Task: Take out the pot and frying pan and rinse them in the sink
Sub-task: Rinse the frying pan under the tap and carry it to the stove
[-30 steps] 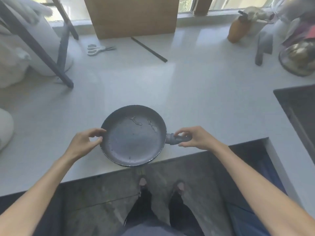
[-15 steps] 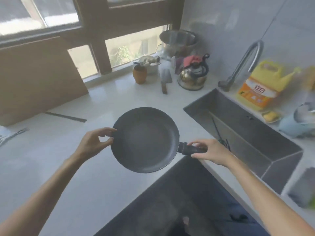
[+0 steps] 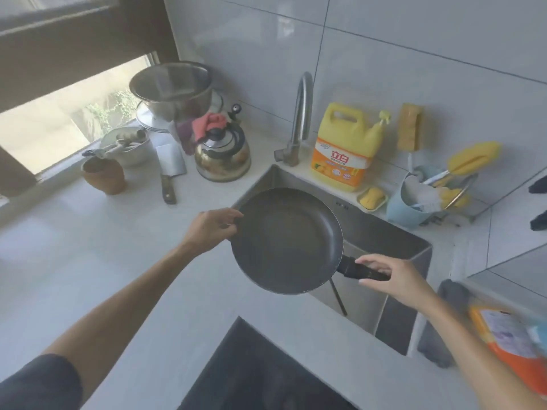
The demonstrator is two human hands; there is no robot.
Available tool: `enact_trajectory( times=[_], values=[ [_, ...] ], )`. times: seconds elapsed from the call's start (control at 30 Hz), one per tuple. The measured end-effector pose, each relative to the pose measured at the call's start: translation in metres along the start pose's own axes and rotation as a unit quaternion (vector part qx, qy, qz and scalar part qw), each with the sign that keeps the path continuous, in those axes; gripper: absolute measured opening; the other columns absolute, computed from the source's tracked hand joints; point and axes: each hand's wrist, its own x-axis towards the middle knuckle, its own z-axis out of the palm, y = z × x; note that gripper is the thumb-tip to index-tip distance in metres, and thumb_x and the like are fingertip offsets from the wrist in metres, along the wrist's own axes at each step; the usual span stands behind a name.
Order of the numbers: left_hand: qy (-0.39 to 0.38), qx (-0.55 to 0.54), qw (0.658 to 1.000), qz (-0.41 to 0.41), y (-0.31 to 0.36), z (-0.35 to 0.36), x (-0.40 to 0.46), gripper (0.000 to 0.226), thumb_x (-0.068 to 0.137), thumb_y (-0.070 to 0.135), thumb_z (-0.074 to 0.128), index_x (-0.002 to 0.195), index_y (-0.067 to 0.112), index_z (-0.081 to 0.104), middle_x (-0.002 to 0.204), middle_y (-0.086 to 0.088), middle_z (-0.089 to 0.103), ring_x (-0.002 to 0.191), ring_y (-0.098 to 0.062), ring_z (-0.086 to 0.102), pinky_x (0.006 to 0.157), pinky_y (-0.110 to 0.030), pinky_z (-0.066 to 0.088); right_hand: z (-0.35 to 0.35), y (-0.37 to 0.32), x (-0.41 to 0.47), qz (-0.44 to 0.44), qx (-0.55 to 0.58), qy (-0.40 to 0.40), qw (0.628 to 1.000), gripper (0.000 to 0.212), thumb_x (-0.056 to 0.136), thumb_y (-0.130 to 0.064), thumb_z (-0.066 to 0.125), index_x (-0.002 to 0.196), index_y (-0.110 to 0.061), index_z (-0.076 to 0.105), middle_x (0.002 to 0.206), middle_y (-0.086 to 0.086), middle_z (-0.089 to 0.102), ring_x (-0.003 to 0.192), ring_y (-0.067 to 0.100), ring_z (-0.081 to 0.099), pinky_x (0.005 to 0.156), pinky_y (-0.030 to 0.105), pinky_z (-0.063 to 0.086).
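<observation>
Holding the frying pan [image 3: 285,241] up w/ both hands, a person has it in the air over the near-left corner of the sink [image 3: 393,255], partly above the white counter [image 3: 88,255]. Left hand [image 3: 211,230] pinches the pan's left rim, thumb on the inner edge, fingers curled under the outside. Right hand [image 3: 393,276] is closed round the black handle [image 3: 362,270], fingers wrapped on top, thumb side hidden. Pan is dark, round, open side up, tilted a bit toward the camera; inside looks bare apart from faint marks. A thin dark rod stands slanted inside the sink below the handle. Behind the basin: curved metal faucet [image 3: 302,119], yellow detergent jug [image 3: 347,149] just right of it, yellow sponge in a small dish [image 3: 373,197], pale blue cup [image 3: 410,202] w/ brushes. Back-left on the counter: steel kettle [image 3: 222,155] w/ a pink cloth on its lid, big steel bowl [image 3: 171,87] behind it, cleaver [image 3: 169,173] lying flat, clay pot [image 3: 103,176] by the window. Dark cooktop [image 3: 251,374] at bottom centre. Blurred orange pack at far right edge. Can't see the pot anywhere in view.
</observation>
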Motion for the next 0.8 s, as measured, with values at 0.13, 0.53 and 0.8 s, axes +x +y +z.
enact_trajectory(
  times=[0.13, 0.53, 0.8],
  values=[
    [-0.052, 0.025, 0.998, 0.004, -0.005, 0.036, 0.068, 0.033, 0.075, 0.019, 0.063, 0.105, 0.030, 0.070, 0.094, 0.003, 0.071, 0.091, -0.013, 0.066, 0.090, -0.031, 0.051, 0.002, 0.028, 0.035, 0.051, -0.006, 0.009, 0.999, 0.033, 0.075, -0.026, 0.076, 0.099, -0.045, 0.062, 0.098, -0.020, 0.065, 0.089, -0.022, 0.054, 0.073, -0.004, 0.037],
    [-0.183, 0.126, 0.973, -0.057, -0.103, 0.159, 0.198, 0.032, 0.076, 0.015, 0.063, 0.106, 0.027, 0.066, 0.104, 0.000, 0.067, 0.103, -0.022, 0.061, 0.090, -0.033, 0.046, 0.101, 0.145, 0.139, 0.166, 0.033, 0.004, 0.986, 0.036, 0.075, -0.018, 0.075, 0.103, -0.037, 0.063, 0.097, -0.016, 0.067, 0.086, -0.010, 0.058, 0.075, 0.005, 0.038],
    [-0.220, 0.225, 0.945, -0.087, -0.149, 0.198, 0.231, 0.033, 0.079, 0.013, 0.064, 0.110, 0.022, 0.059, 0.115, -0.001, 0.066, 0.104, -0.024, 0.061, 0.083, -0.033, 0.048, 0.154, 0.182, 0.188, 0.164, 0.041, 0.000, 0.986, 0.039, 0.071, -0.013, 0.078, 0.102, -0.032, 0.062, 0.097, -0.008, 0.069, 0.091, 0.008, 0.062, 0.079, 0.021, 0.041]
  ],
)
